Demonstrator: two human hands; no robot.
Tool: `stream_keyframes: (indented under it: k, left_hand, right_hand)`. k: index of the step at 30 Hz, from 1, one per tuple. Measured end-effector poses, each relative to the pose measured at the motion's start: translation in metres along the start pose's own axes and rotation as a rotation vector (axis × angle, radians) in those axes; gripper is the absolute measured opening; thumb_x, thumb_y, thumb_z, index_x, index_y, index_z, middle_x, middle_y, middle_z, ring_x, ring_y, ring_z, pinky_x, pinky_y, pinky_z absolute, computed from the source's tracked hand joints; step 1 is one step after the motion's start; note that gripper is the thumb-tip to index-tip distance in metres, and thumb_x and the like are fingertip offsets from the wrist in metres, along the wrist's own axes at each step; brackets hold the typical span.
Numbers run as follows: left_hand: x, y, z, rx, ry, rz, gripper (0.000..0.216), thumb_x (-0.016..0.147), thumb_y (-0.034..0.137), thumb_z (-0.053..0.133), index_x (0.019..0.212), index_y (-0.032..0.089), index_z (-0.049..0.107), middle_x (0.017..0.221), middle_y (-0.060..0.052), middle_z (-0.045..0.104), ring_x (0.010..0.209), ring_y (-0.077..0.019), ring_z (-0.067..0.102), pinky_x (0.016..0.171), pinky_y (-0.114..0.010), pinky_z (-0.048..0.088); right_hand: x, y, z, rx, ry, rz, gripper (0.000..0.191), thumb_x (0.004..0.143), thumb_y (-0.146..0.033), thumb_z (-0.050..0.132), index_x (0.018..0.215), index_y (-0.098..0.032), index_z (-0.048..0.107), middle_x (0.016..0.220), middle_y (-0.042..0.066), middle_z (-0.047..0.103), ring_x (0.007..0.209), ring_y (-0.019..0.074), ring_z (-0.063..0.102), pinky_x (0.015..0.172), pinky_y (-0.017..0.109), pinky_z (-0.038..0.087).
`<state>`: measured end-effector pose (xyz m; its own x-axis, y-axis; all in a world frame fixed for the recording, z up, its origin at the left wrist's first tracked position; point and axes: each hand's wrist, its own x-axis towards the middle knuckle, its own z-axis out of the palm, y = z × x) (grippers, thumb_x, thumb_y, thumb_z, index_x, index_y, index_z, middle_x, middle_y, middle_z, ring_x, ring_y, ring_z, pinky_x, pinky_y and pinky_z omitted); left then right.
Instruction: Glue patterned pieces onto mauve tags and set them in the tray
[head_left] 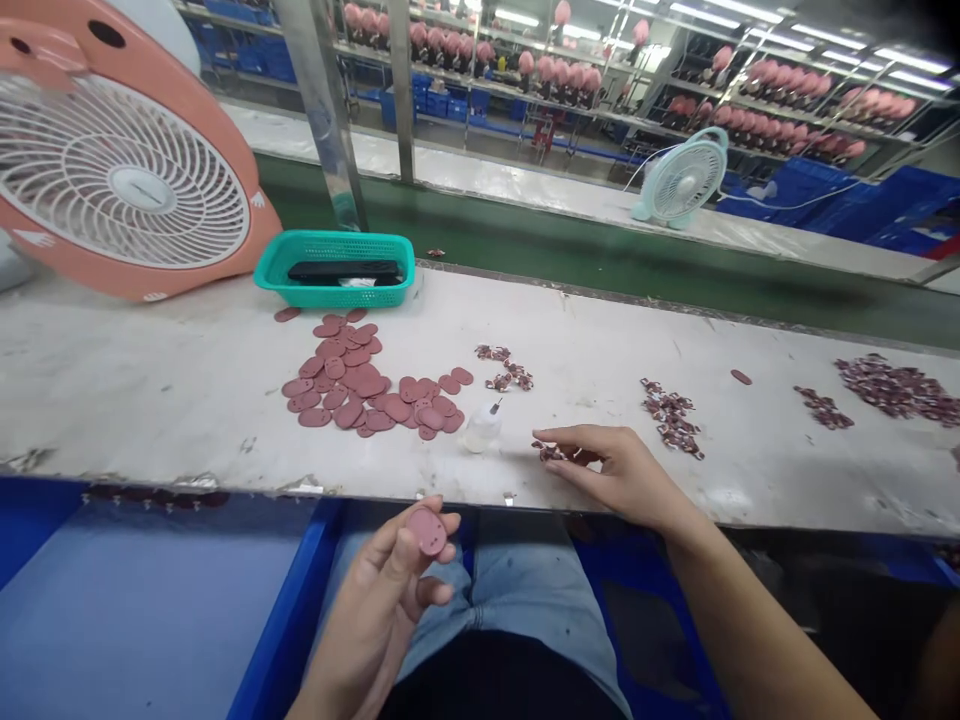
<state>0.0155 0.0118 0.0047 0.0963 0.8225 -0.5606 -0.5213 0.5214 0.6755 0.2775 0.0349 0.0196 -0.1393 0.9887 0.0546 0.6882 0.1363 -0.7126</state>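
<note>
Above my lap, my left hand pinches a dusty-pink oval disc between thumb and fingers. Small dark holes show in the disc's face. At the table's front edge, my right hand has its thumb and index finger around small dark-red parts with pale bits; their exact shape is too small to make out. Between the hands stands a small clear bottle with a thin dark tip. To the left of it lies a loose heap of similar pink discs.
Small clusters of dark-red parts lie to the right, with a larger heap beyond. A lone disc lies near them. A green basket holding a dark object stands by an orange fan. A blue bin is below left.
</note>
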Motion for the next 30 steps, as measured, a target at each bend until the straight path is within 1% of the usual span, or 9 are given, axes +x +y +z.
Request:
stream_keyframes:
  k: [2,4,5,7,9,12,16,20,30]
  left_hand:
    - [-0.002,0.002,0.004,-0.014,-0.047,-0.071,0.045,0.052,0.047,0.093,0.088,0.022,0.082,0.085,-0.006,0.077,0.065,-0.0131,0.065,0.045,-0.015,0.052]
    - [-0.004,0.003,0.005,-0.024,-0.078,-0.118,0.044,0.053,0.046,0.093,0.088,0.022,0.082,0.085,-0.006,0.076,0.064,-0.0125,0.066,0.044,-0.015,0.051]
    - [-0.005,0.004,0.003,-0.023,-0.09,-0.132,0.043,0.054,0.046,0.092,0.088,0.023,0.082,0.085,-0.005,0.076,0.064,-0.0124,0.066,0.044,-0.014,0.051]
    - [-0.006,0.005,-0.001,-0.007,-0.119,-0.152,0.04,0.058,0.046,0.091,0.089,0.023,0.082,0.084,-0.005,0.076,0.064,-0.0124,0.066,0.045,-0.014,0.051]
    - [-0.005,0.004,-0.007,0.015,-0.173,-0.166,0.038,0.062,0.046,0.089,0.09,0.023,0.082,0.082,-0.004,0.075,0.066,-0.0127,0.067,0.046,-0.014,0.051]
    - [-0.002,0.002,-0.015,0.031,-0.244,-0.174,0.033,0.067,0.046,0.086,0.087,0.021,0.081,0.077,-0.003,0.071,0.069,-0.0129,0.066,0.048,-0.014,0.051]
    - [-0.001,0.001,-0.018,0.021,-0.275,-0.162,0.028,0.07,0.045,0.084,0.078,0.019,0.08,0.074,-0.003,0.068,0.069,-0.012,0.064,0.05,-0.013,0.051]
    - [-0.003,0.002,-0.016,0.017,-0.262,-0.162,0.029,0.069,0.045,0.085,0.078,0.018,0.08,0.069,-0.002,0.066,0.066,-0.0114,0.062,0.048,-0.013,0.05]
    - [-0.002,0.0,-0.017,0.013,-0.243,-0.203,0.028,0.068,0.044,0.086,0.074,0.018,0.08,0.067,-0.002,0.066,0.063,-0.0105,0.061,0.048,-0.013,0.05]
  right_hand:
    - [-0.007,-0.01,0.015,0.144,0.011,0.01,0.031,0.097,-0.037,0.056,0.122,-0.02,0.065,0.104,0.008,0.074,0.079,0.0162,0.072,0.066,0.027,0.06]
    - [-0.014,-0.026,0.029,0.321,-0.008,0.027,0.034,0.101,-0.042,0.049,0.12,-0.018,0.063,0.095,0.007,0.075,0.07,0.0145,0.072,0.062,0.027,0.061]
    - [-0.016,-0.035,0.035,0.443,-0.027,0.047,0.032,0.1,-0.042,0.05,0.117,-0.019,0.064,0.093,0.006,0.075,0.072,0.0143,0.072,0.064,0.026,0.061]
    - [-0.02,-0.053,0.044,0.696,-0.067,0.092,0.02,0.097,-0.037,0.059,0.11,-0.023,0.066,0.094,0.004,0.075,0.085,0.0145,0.073,0.074,0.025,0.061]
    - [-0.021,-0.067,0.049,0.823,-0.076,0.094,0.013,0.093,-0.028,0.067,0.105,-0.027,0.07,0.099,0.002,0.073,0.094,0.0136,0.071,0.083,0.025,0.059]
    - [-0.018,-0.077,0.054,0.752,-0.035,0.028,0.015,0.088,-0.024,0.072,0.103,-0.029,0.074,0.098,0.001,0.07,0.091,0.0128,0.068,0.08,0.024,0.057]
    - [-0.012,-0.081,0.058,0.655,-0.034,0.012,0.013,0.086,-0.023,0.073,0.099,-0.025,0.074,0.091,0.001,0.073,0.082,0.0137,0.07,0.074,0.025,0.057]
    - [-0.009,-0.083,0.057,0.506,-0.057,-0.049,0.011,0.087,-0.018,0.071,0.097,-0.023,0.074,0.09,0.001,0.076,0.082,0.0138,0.071,0.075,0.024,0.056]
    - [-0.007,-0.086,0.043,0.281,-0.131,-0.188,0.022,0.085,-0.009,0.069,0.1,-0.024,0.074,0.088,-0.003,0.075,0.078,0.0111,0.069,0.071,0.021,0.052]
